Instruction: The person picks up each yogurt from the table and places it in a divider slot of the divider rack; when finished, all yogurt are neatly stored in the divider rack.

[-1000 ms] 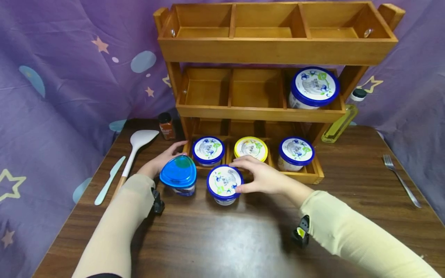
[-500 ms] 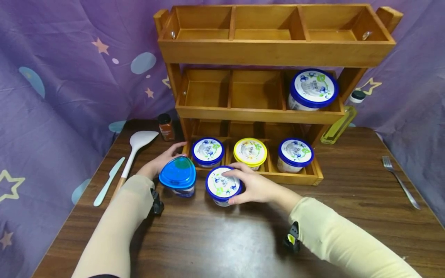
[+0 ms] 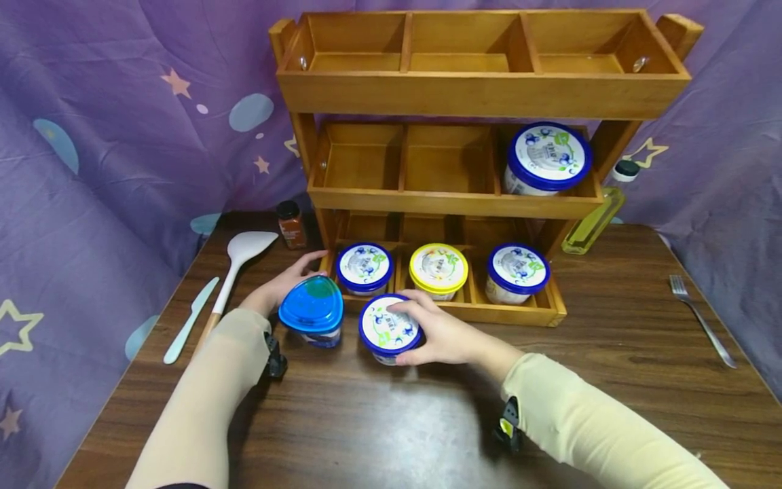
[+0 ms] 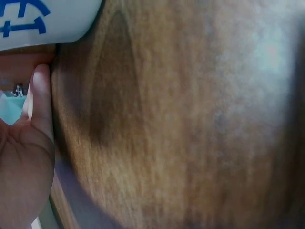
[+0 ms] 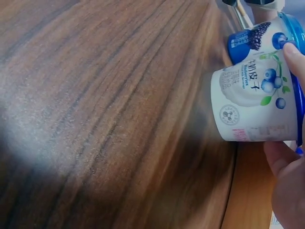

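Observation:
My right hand grips a white tub with a round blue lid, fingers at the back of the rim and thumb at the front. The right wrist view shows blueberries printed on that tub's side. My left hand reaches to the left front corner of the wooden rack, its fingertips at the rack's side. Just in front of the left hand is a cup with a rounded triangular blue lid, which hides part of it. In the left wrist view, the left thumb lies straight.
On the bottom tier stand a blue-lidded tub, a yellow-lidded tub and another blue-lidded tub. A larger tub occupies the middle tier. A white ladle, pale knife, spice jar, fork and bottle flank the rack.
My right hand has moved left and a little nearer, its fingers and thumb closing round the blue-lidded tub, which has shifted slightly left. My left hand stays at the rack's corner.

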The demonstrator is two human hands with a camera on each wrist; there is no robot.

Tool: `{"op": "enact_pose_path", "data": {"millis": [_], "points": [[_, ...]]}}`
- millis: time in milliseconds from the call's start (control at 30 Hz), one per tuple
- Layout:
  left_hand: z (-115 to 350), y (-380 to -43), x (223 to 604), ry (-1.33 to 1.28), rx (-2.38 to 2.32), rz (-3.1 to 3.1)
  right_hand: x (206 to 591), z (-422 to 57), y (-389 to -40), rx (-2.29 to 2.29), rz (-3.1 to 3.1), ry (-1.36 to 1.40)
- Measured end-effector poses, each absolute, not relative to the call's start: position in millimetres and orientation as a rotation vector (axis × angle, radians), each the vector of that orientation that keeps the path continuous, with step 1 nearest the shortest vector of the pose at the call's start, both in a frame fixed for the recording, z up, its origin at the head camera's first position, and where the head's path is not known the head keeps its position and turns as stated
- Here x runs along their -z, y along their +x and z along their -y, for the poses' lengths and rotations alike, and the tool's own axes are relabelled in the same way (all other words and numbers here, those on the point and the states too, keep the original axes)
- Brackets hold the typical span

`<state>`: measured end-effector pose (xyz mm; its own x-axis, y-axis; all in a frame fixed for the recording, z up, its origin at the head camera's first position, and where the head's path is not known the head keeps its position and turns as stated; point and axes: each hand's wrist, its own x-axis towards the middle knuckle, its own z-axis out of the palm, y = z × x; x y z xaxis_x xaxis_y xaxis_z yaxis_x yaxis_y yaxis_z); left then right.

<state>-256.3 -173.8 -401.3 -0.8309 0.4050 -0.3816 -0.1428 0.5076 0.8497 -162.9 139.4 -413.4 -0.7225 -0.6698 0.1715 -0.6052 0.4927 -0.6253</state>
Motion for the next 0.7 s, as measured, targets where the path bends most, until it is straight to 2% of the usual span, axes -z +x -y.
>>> {"op": "enact_pose_path", "data": {"millis": [200,333,700], "points": [[174,-257,402,0.21,-1.306,-2.209,417,-137,-161,1.078,-2.654,-1.114],[178,-265,417,0.208,-1.321,-2.211,416,-138,-161,1.089,-2.675,-1.125],[183,-275,437,0.246,-1.332,-2.255,388,-143,-162,1.108,-2.68,-1.185]]}}
